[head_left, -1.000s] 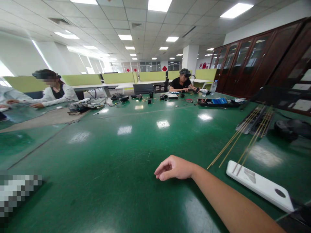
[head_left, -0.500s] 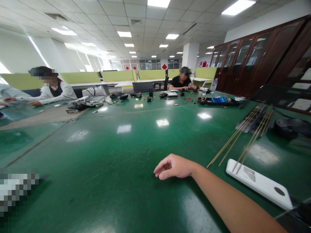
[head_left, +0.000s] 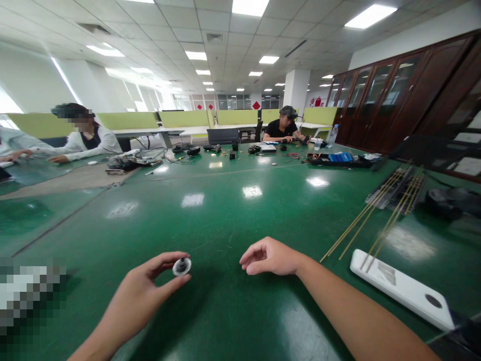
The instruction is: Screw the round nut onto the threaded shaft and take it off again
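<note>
My left hand [head_left: 152, 283] is above the green table [head_left: 225, 215] at the lower left of centre. Its thumb and fingers pinch a small round object [head_left: 182, 266] with a pale rim and a dark middle. To the right, my right hand [head_left: 266, 256] rests on or just over the table, fingers loosely curved and apart from the thumb. Nothing shows between them. A gap of bare green surface separates the two hands.
A white oblong device [head_left: 402, 288] lies at the right, with thin yellowish rods [head_left: 361, 215] beyond and partly over it. Across the table are a black tray [head_left: 340, 159], cables and small black parts. One person [head_left: 283, 128] sits opposite, others at the far left.
My left hand has come into view from the lower left, holding the small round object. My right hand has hardly moved. The view has shifted slightly.
</note>
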